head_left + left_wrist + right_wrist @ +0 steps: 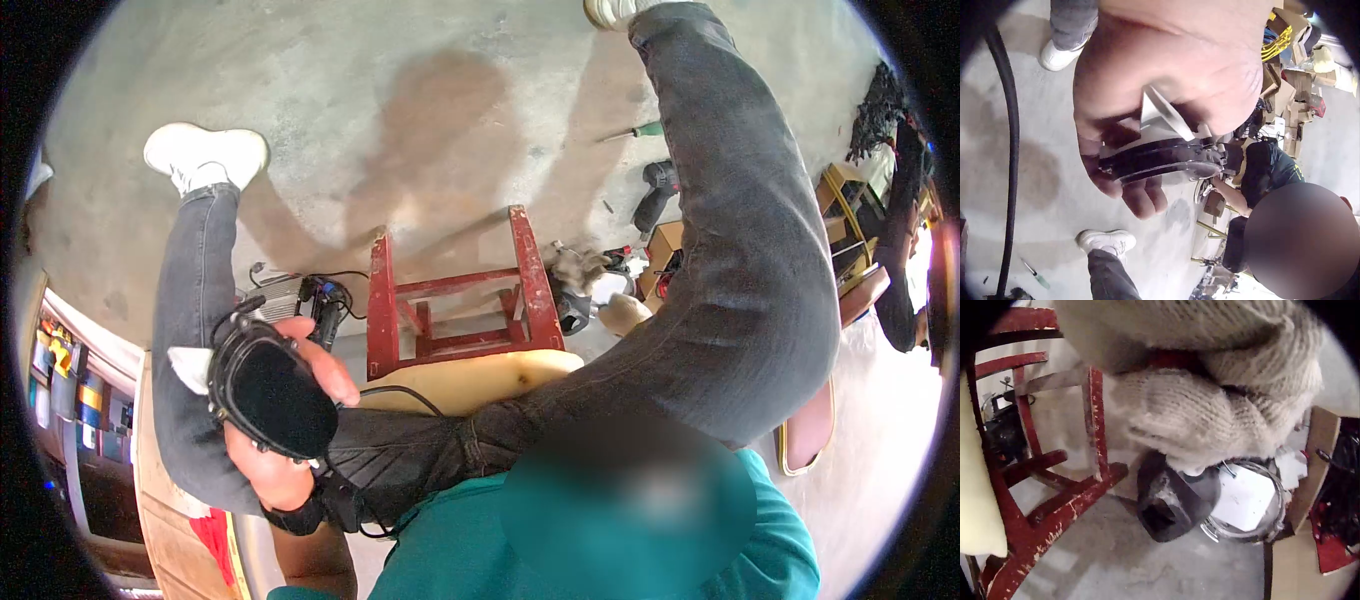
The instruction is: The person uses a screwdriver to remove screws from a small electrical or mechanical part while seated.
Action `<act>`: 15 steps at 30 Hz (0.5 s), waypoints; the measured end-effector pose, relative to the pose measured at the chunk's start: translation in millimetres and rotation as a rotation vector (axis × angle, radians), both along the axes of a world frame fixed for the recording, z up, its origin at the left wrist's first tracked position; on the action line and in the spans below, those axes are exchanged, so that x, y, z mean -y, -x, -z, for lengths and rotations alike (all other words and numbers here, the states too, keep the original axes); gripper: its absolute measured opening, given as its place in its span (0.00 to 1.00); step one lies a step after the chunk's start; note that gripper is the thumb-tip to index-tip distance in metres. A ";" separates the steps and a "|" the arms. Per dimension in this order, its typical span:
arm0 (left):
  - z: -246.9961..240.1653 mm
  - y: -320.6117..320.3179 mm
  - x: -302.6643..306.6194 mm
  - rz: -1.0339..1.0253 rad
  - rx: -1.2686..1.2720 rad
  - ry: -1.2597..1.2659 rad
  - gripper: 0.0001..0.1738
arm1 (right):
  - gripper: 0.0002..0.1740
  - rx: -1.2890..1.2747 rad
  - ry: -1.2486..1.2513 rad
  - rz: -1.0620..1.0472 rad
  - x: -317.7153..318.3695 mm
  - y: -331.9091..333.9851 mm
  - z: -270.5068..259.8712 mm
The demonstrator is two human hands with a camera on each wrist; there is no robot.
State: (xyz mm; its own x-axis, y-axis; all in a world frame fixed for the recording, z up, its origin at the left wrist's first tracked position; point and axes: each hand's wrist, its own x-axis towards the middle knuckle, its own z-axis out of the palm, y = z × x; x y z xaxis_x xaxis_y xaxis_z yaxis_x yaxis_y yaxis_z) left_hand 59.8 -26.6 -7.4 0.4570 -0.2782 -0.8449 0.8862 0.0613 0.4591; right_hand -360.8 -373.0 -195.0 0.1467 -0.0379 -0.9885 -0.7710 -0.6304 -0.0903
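Note:
My bare left hand [318,365] grips a black oval housing [280,400] with a raised, ridged rim, above the left thigh. In the left wrist view its fingers curl round the rim edge [1160,164], and a white pointed piece [1163,115] juts out beside the palm. My right hand [1210,406] wears a pale knit glove, fingers curled, with something red [1175,360] showing in the gap; I cannot tell what it holds. Right below the glove is a black hollow-ended part [1179,500], beside a white square plate [1244,495]. The leg hides the right forearm.
A worn red stool frame [455,290] lies between the legs, its pale seat [470,383] nearest the body. A green-handled screwdriver [648,129] lies on the floor. A cardboard box [1316,462] stands right of the glove. Another person [1266,169] is nearby.

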 end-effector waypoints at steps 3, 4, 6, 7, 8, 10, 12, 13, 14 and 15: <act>1.9 4.5 -3.2 -0.024 -0.003 0.074 0.43 | 0.21 -0.165 0.016 0.216 -5.2 -48.6 -23.5; 3.6 3.6 -2.5 -0.027 -0.007 0.075 0.43 | 0.21 -0.205 0.012 0.267 -5.7 -57.9 -26.2; 0.8 0.3 -1.8 0.033 0.012 0.066 0.44 | 0.21 -0.252 0.010 0.329 -7.3 -70.9 -30.4; 3.5 -0.7 -2.9 0.031 0.002 0.106 0.44 | 0.22 -0.271 0.010 0.362 -6.9 -78.5 -31.1; 4.0 -1.0 -1.0 0.034 0.001 0.097 0.44 | 0.22 -0.278 0.002 0.375 -5.9 -76.8 -25.3; 0.4 -1.4 3.3 -0.029 -0.013 0.040 0.44 | 0.22 -0.309 0.004 0.414 -5.6 -82.4 -32.2; 2.8 -3.9 3.1 -0.006 0.003 0.033 0.44 | 0.23 -0.318 0.007 0.433 -6.5 -83.7 -30.7; 4.0 -3.6 4.5 -0.007 0.029 0.048 0.45 | 0.23 -0.328 0.009 0.441 -8.6 -84.8 -29.3; 4.4 -3.4 4.4 -0.008 0.054 0.062 0.45 | 0.23 -0.332 0.004 0.446 -8.3 -86.1 -27.5; 3.6 -4.7 2.3 -0.008 0.022 0.062 0.47 | 0.24 -0.340 0.005 0.451 -9.1 -87.1 -28.8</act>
State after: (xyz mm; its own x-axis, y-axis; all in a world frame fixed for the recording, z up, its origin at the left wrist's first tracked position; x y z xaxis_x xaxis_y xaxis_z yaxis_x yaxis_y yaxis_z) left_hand 64.5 -28.9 -11.1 0.4774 -0.3263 -0.8158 0.8754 0.0971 0.4735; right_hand -273.7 -363.9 -166.3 -0.2121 -0.0275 -0.9769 -0.9494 -0.2310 0.2127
